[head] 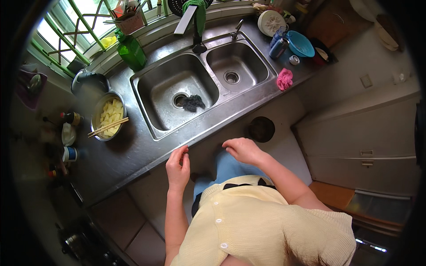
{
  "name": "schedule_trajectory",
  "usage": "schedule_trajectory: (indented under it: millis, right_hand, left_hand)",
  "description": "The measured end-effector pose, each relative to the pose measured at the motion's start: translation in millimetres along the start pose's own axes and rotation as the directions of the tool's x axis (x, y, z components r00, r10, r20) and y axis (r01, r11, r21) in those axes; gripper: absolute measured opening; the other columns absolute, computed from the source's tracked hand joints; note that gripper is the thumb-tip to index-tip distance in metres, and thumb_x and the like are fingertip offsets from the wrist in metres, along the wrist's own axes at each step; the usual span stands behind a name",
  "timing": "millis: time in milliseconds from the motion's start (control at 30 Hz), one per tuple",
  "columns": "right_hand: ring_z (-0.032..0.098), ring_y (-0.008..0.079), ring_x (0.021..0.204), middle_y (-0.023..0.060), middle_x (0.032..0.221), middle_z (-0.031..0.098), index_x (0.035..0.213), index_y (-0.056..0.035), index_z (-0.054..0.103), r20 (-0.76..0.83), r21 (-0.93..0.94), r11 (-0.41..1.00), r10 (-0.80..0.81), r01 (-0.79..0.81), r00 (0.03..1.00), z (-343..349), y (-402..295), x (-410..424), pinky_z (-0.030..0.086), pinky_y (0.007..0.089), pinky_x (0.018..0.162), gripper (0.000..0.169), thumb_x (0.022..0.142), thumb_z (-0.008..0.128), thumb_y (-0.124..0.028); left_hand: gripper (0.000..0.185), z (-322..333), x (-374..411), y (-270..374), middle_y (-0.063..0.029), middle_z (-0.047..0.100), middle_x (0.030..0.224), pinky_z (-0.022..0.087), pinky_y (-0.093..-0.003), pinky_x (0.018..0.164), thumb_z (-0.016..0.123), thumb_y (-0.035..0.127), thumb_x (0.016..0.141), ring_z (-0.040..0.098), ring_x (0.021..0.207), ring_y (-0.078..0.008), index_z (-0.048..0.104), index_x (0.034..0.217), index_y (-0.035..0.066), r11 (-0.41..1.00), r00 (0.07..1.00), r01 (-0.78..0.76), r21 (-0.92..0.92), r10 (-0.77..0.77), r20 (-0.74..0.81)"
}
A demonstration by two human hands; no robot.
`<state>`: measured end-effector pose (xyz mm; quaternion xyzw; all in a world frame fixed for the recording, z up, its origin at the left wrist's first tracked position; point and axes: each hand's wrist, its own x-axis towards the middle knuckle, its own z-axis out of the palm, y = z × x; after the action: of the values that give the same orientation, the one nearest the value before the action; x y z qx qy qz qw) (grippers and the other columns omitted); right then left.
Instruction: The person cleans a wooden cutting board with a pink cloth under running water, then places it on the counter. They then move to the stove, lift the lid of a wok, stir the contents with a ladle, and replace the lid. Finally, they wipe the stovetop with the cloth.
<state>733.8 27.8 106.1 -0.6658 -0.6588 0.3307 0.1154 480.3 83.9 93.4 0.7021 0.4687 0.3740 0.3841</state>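
Note:
Near the front edge of the steel counter, my left hand (178, 166) is raised with nothing held, thumb and fingers slightly apart. My right hand (243, 149) hovers over my blue trousers (229, 166), empty, its fingers bent downward. Before me is a double-bowl stainless steel sink (159, 83). A dark scouring pad or mesh (194, 103) lies beside the drain of the larger bowl. On the counter at left, a metal bowl (124, 103) holds pale yellow cut chunks, with a pair of chopsticks (108, 127) across its rim. A crumpled pink cloth (285, 79) lies right of the sink.
A green pump bottle (131, 53) stands behind the sink's left side. Right of the sink are a blue bottle (279, 48), a turquoise plastic basket (301, 44) and a white round lid or plate (271, 23). A dark round object (262, 129) is on the floor. Several bottles and jars line the left.

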Motion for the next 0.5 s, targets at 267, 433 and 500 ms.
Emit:
schedule_trajectory:
  millis: [267,433,500]
  right_hand:
    - [0.063,0.0349,0.095,0.0149,0.100,0.068,0.104,-0.0099,0.067,-0.080,0.027,0.994,-0.108,0.110,0.991,-65.7,106.0,84.7,0.050,0.0451,0.082,0.021,0.088,0.055,-0.017]
    - [0.062,0.0353,0.099,0.0169,0.105,0.065,0.105,-0.0046,0.066,-0.362,0.140,0.990,0.070,-0.020,0.929,-140.3,230.6,109.8,0.049,0.0437,0.086,0.023,0.086,0.055,-0.010]
    - [0.060,0.0341,0.099,0.0170,0.102,0.063,0.104,-0.0039,0.066,-0.545,-0.096,0.990,0.035,-0.104,0.838,-174.8,299.2,104.2,0.048,0.0431,0.088,0.022,0.084,0.057,-0.008]
  left_hand:
    - [0.024,73.2,7.5,1.9,-0.0083,0.066,0.095,0.052,-0.0252,0.071,0.054,-0.004,0.089,0.063,0.078,-0.0128,0.065,0.111,-0.001,0.936,0.927,0.321,-0.142,-0.341,-0.156]
    - [0.025,144.8,37.5,36.8,-0.0082,0.066,0.094,0.051,-0.0253,0.071,0.055,-0.003,0.088,0.062,0.078,-0.0128,0.064,0.111,-0.001,0.915,0.904,0.380,-0.132,-0.398,-0.158]
    - [0.025,167.7,62.4,59.1,-0.0089,0.066,0.093,0.050,-0.0256,0.070,0.055,-0.002,0.088,0.062,0.077,-0.0136,0.064,0.111,-0.001,0.953,0.950,0.302,-0.028,-0.303,-0.081]
